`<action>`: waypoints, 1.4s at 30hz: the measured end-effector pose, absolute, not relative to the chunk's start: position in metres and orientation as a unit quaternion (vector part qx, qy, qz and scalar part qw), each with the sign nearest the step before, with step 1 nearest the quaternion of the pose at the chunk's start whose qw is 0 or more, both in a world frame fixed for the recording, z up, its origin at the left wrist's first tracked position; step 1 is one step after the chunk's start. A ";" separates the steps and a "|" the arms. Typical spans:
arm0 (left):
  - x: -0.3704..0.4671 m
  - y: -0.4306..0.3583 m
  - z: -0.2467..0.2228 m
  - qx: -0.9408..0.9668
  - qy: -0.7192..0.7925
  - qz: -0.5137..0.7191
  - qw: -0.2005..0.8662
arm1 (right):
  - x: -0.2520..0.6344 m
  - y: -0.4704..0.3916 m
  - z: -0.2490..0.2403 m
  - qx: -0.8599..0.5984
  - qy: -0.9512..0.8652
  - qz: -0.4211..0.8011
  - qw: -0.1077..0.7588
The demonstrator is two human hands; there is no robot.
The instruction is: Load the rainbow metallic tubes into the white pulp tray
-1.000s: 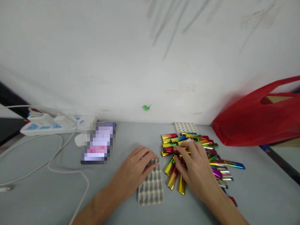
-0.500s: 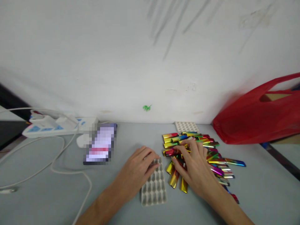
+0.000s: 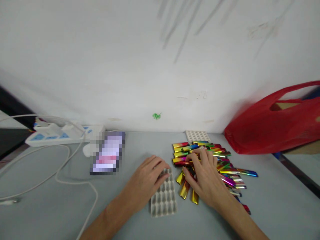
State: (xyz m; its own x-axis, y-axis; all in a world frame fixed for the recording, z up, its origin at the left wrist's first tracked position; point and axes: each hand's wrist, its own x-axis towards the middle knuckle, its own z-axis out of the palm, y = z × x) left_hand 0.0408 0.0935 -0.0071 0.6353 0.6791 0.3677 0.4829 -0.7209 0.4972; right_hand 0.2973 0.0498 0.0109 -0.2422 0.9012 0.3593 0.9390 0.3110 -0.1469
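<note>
My left hand (image 3: 151,176) grips the upper part of a pale tray with rows of small hollows (image 3: 163,203), which lies on the grey table. To its right is a heap of shiny, multicoloured foil-like lighters or sleeves (image 3: 227,170). Over the left side of this heap lies my right hand (image 3: 203,173), thumb and fingers bent around the pieces. Whether it holds one is hidden by the fingers. Behind the heap, a second pale tray (image 3: 198,136) rests near the wall.
A red bag (image 3: 275,126) stands at the right. On the left are a blurred phone (image 3: 108,151), a white power strip (image 3: 96,128) with plugs, and a looping white cable (image 3: 75,183). The wall (image 3: 125,66) rises behind the table.
The right hand's fingers have shifted slightly within the heap, and the red piece by its fingertips lies differently. My left hand stays on the tray. The view has moved slightly.
</note>
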 end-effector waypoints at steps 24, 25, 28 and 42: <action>0.041 0.094 -0.006 0.882 0.333 0.276 0.185 | 0.300 0.051 0.012 -0.574 -0.798 -0.046 0.181; 0.041 0.094 -0.006 0.882 0.335 0.277 0.185 | 0.300 0.052 0.012 -0.572 -0.798 -0.049 0.181; 0.041 0.094 -0.006 0.880 0.337 0.277 0.185 | 0.301 0.054 0.008 -0.567 -0.800 -0.066 0.184; 0.041 0.090 -0.001 0.862 0.346 0.314 0.195 | 0.297 0.041 0.027 -0.513 -0.785 0.058 0.342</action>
